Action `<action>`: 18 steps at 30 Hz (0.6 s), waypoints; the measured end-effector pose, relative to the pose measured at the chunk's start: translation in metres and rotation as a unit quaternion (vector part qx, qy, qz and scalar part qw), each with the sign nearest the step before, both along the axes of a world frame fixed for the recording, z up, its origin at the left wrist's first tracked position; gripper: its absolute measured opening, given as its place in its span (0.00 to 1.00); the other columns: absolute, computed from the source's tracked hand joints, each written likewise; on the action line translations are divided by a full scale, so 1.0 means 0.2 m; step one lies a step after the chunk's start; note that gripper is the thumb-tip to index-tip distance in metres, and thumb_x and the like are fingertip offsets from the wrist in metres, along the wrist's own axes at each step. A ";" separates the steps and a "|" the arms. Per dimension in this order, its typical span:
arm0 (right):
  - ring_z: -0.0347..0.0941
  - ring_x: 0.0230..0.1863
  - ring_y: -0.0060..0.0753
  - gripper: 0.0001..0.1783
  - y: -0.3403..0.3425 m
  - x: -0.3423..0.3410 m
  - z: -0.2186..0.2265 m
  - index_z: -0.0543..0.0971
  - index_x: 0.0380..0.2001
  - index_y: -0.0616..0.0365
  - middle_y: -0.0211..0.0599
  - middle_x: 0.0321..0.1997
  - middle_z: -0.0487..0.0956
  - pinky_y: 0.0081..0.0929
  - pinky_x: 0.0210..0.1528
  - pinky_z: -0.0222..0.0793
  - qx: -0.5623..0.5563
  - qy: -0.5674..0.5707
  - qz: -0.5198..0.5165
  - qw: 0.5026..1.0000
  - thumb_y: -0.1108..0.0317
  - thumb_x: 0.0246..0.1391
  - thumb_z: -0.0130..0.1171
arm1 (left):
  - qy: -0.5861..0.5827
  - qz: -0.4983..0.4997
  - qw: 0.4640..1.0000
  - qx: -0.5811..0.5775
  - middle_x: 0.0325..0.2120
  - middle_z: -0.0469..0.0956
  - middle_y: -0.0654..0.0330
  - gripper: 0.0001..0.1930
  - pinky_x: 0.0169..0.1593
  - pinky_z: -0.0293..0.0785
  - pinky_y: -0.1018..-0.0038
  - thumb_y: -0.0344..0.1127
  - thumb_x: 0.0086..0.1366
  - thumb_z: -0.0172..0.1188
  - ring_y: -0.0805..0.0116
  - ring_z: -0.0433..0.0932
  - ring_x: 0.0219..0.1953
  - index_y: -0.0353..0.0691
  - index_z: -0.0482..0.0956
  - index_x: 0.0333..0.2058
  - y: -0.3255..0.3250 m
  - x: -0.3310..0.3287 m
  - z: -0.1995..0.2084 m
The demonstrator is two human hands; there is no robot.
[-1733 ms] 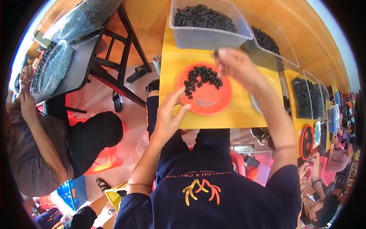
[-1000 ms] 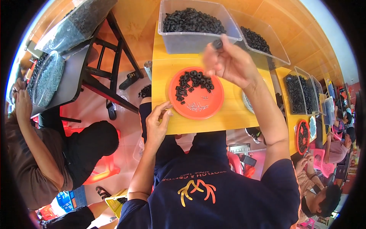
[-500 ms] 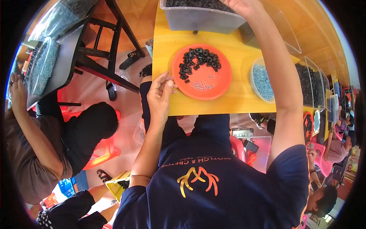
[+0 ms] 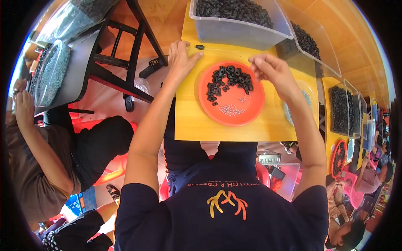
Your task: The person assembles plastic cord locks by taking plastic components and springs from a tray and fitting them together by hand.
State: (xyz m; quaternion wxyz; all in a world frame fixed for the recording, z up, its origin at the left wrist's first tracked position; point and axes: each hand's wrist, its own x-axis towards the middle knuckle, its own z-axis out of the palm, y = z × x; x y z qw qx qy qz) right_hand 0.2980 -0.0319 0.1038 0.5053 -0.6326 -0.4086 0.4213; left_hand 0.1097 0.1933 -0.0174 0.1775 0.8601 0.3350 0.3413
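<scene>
A round, glossy orange plate lay on the smooth yellow table, heaped with small black rings. The right hand hovered pinched; whether it held anything was unclear. The left hand rested flat and spread beside one loose black piece. Beyond stood a clear plastic bin.

One orange plate, two clear bins of black parts, one loose black part, two hands.

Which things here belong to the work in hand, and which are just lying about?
In use: left hand, right hand, orange plate of black rings, clear bin, stray black piece.
Lying about: black chair, side bins.
</scene>
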 end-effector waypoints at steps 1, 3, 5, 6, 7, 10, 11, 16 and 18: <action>0.71 0.34 0.12 0.15 -0.04 -0.01 -0.01 0.80 0.44 0.59 0.23 0.34 0.78 0.16 0.39 0.70 0.002 0.001 -0.001 1.000 0.58 0.66 0.53 | 0.031 0.025 0.998 -0.041 0.53 0.69 0.43 0.34 0.58 0.67 0.54 0.49 0.60 0.65 0.41 0.70 0.54 0.33 0.68 0.58 0.02 0.04 0.01; 0.71 0.33 0.13 0.14 -0.11 -0.02 -0.03 0.79 0.44 0.59 0.24 0.33 0.79 0.16 0.39 0.69 -0.033 -0.002 0.000 0.999 0.60 0.67 0.52 | 0.065 0.050 0.993 -0.083 0.55 0.67 0.41 0.37 0.59 0.66 0.53 0.51 0.59 0.66 0.40 0.69 0.56 0.34 0.66 0.59 0.06 0.08 0.02; 0.71 0.33 0.15 0.14 -0.15 -0.02 -0.06 0.79 0.44 0.60 0.25 0.33 0.78 0.16 0.40 0.69 -0.039 0.005 0.004 0.999 0.62 0.67 0.52 | -0.014 0.043 0.989 -0.139 0.55 0.65 0.36 0.36 0.59 0.66 0.51 0.49 0.60 0.64 0.36 0.66 0.59 0.35 0.64 0.61 0.09 0.11 -0.01; 0.71 0.34 0.16 0.14 -0.17 -0.02 -0.07 0.79 0.44 0.60 0.26 0.34 0.79 0.17 0.41 0.69 -0.044 -0.008 0.010 0.999 0.62 0.67 0.53 | -0.011 0.040 0.989 -0.141 0.55 0.65 0.36 0.36 0.59 0.66 0.51 0.49 0.60 0.64 0.36 0.66 0.59 0.35 0.64 0.61 0.11 0.12 -0.02; 0.72 0.35 0.17 0.13 -0.20 -0.02 -0.08 0.79 0.44 0.60 0.27 0.35 0.79 0.19 0.41 0.70 -0.049 -0.020 0.017 0.998 0.62 0.67 0.53 | -0.012 0.018 0.993 -0.113 0.54 0.67 0.36 0.32 0.58 0.67 0.53 0.46 0.62 0.62 0.37 0.68 0.58 0.35 0.67 0.59 0.13 0.11 -0.03; 0.70 0.34 0.16 0.14 -0.26 -0.02 -0.12 0.79 0.45 0.62 0.26 0.34 0.78 0.18 0.41 0.69 -0.066 -0.009 0.008 0.998 0.62 0.67 0.52 | -0.029 -0.022 0.996 -0.080 0.51 0.72 0.37 0.23 0.57 0.69 0.57 0.41 0.64 0.60 0.40 0.71 0.55 0.34 0.73 0.54 0.21 0.08 -0.06; 0.70 0.34 0.16 0.14 -0.27 -0.01 -0.13 0.79 0.45 0.62 0.26 0.34 0.78 0.18 0.41 0.69 -0.067 -0.005 0.008 0.998 0.62 0.67 0.52 | -0.047 -0.037 0.995 -0.074 0.49 0.75 0.38 0.19 0.57 0.69 0.59 0.38 0.65 0.58 0.42 0.73 0.54 0.34 0.76 0.51 0.23 0.07 -0.07; 0.70 0.34 0.17 0.15 -0.30 0.00 -0.17 0.79 0.45 0.62 0.27 0.35 0.79 0.18 0.41 0.69 -0.060 0.020 0.005 0.998 0.61 0.67 0.52 | -0.070 0.025 0.994 -0.086 0.36 0.83 0.45 0.15 0.46 0.76 0.62 0.37 0.63 0.61 0.49 0.83 0.39 0.35 0.81 0.44 0.25 0.05 -0.07; 0.70 0.34 0.17 0.15 -0.31 -0.02 -0.18 0.79 0.44 0.62 0.27 0.35 0.79 0.19 0.41 0.69 -0.058 0.005 0.007 0.998 0.61 0.67 0.53 | -0.102 0.032 0.985 -0.136 0.38 0.83 0.45 0.14 0.47 0.76 0.63 0.38 0.63 0.60 0.50 0.83 0.41 0.35 0.81 0.43 0.29 0.02 -0.09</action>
